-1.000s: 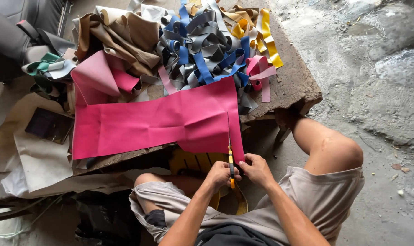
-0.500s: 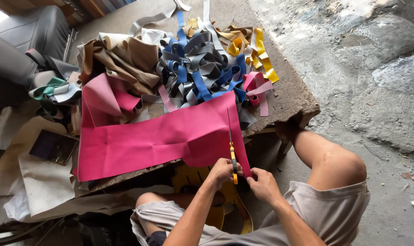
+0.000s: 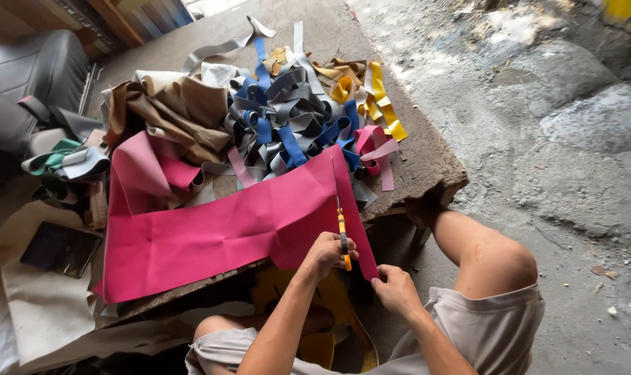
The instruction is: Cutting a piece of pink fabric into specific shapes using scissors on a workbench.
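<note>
With the left hand (image 3: 327,251) clenched on a yellow utility knife (image 3: 342,236) slicing the pink sheet (image 3: 218,232) draped over the surface (image 3: 426,163) edge, and the right hand (image 3: 394,288) pinching the cut strip (image 3: 353,208), the blade could likely wander if tension slackens.

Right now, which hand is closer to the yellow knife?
The left. The left hand grips the yellow knife over the pink sheet. The right hand sits lower, pinching the narrow pink strip beside the blade.

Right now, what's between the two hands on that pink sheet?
In the head view, a narrow pink strip runs between the left hand, gripping a yellow utility knife, and the right hand, pinching the strip's lower end.
</note>
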